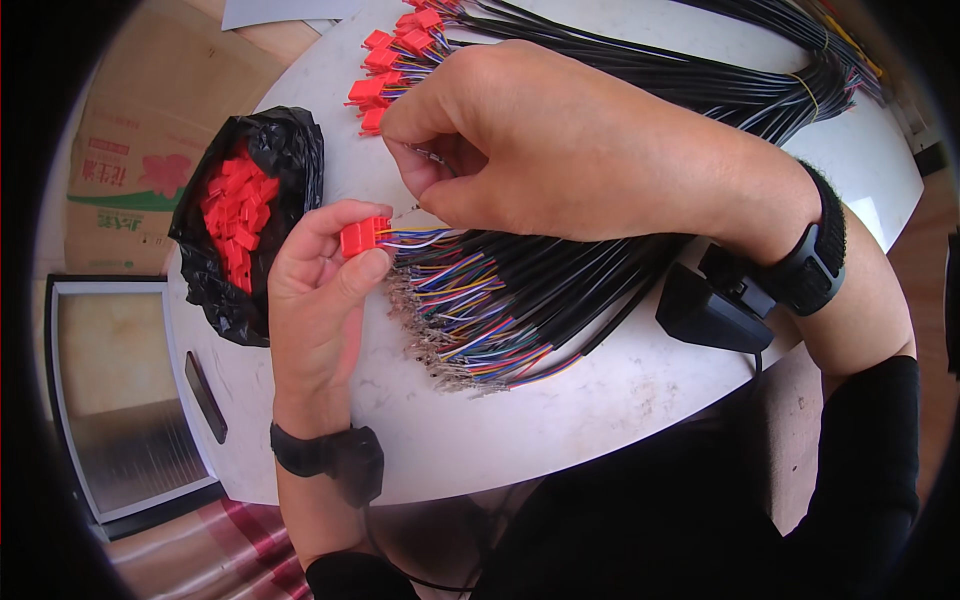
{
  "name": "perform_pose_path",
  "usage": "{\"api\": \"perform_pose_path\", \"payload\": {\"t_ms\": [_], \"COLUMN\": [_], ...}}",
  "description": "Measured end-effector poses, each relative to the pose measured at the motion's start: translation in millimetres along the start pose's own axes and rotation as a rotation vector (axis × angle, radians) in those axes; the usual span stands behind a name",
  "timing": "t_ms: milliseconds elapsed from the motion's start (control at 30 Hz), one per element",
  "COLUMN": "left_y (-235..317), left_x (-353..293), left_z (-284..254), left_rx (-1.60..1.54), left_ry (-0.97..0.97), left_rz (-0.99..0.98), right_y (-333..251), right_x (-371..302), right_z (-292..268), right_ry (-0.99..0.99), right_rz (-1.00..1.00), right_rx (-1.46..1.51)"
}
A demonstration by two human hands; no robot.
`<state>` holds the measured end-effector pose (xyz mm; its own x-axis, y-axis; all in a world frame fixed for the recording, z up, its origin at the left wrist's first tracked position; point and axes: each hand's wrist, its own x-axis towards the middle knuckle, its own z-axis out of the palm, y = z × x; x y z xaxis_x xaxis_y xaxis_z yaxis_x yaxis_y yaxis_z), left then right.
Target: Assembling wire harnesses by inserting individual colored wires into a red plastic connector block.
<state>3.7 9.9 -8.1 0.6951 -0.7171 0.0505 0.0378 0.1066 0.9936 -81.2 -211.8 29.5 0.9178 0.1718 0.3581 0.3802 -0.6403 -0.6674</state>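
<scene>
Between the thumb and fingers of my left hand (318, 295) is a red plastic connector housing (358, 238). Several thin coloured wires run out of its right side toward the cable bundle. My right hand (560, 140) is above and to the right of the housing, its thumb and fingers pinched together; what they hold is mostly hidden. Under it spreads a bundle of black cables (570, 280), their stripped coloured wires (460, 300) fanned out with small metal terminals at the tips. Farther back, another group of black cables ends in several red connectors (380, 60).
A black plastic bag (295, 135) of loose red housings (240, 215) stands on the white table (450, 440) at the left. A thin dark flat object (206, 397) lies near the table's left edge. A printed cardboard box (140, 120) is beyond the bag.
</scene>
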Motion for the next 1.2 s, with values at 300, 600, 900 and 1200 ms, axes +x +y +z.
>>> {"api": "perform_pose_path", "payload": {"t_ms": [300, 600, 900, 1200], "left_y": [5, 8, 11, 13], "left_x": [-1, -1, -2, -1], "left_z": [7, 12, 16, 14], "left_rx": [0.032, 0.044, 0.055, -0.067], "left_ry": [0.008, 0.02, 0.063, 0.028], "left_rz": [0.009, 0.003, 0.04, -0.034], "right_y": [0, 3, 9, 0], "right_x": [0, -1, 2, 0], "right_z": [4, 11, 17, 18], "right_ry": [0.0, -0.024, -0.093, -0.047], "right_rz": [0.02, 0.092, 0.276, 0.225], "right_rx": [0.066, 0.176, 0.535, 0.359]}}
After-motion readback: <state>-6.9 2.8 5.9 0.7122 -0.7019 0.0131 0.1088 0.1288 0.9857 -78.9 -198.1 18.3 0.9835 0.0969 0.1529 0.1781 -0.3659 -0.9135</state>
